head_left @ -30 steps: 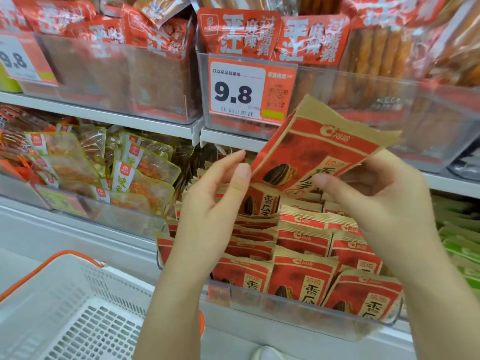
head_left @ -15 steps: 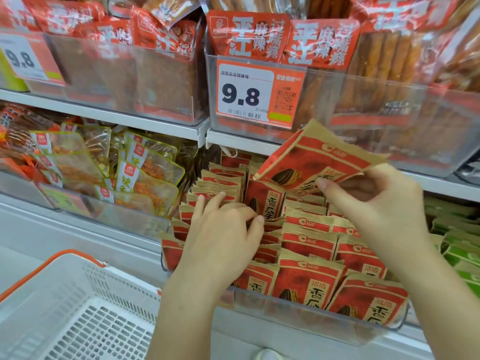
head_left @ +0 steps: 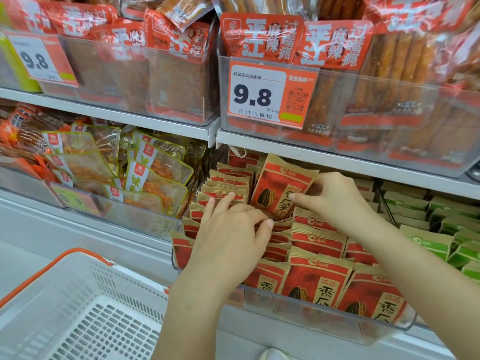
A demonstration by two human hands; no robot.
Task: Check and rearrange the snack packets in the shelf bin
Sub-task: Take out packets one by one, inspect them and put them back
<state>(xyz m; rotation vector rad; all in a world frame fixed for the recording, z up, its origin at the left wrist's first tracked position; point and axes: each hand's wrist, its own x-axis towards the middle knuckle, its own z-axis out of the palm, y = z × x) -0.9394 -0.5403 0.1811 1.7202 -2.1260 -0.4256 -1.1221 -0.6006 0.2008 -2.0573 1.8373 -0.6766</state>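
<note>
Both bare forearms reach forward and up from the bottom of my view. My left hand (head_left: pixel 231 229) lies palm down, fingers spread and slightly bent, pressing downward, thumb tucked to the right. My right hand (head_left: pixel 335 201) sits higher, wrist cocked, thumb and forefinger pinching, other fingers curled behind.
</note>
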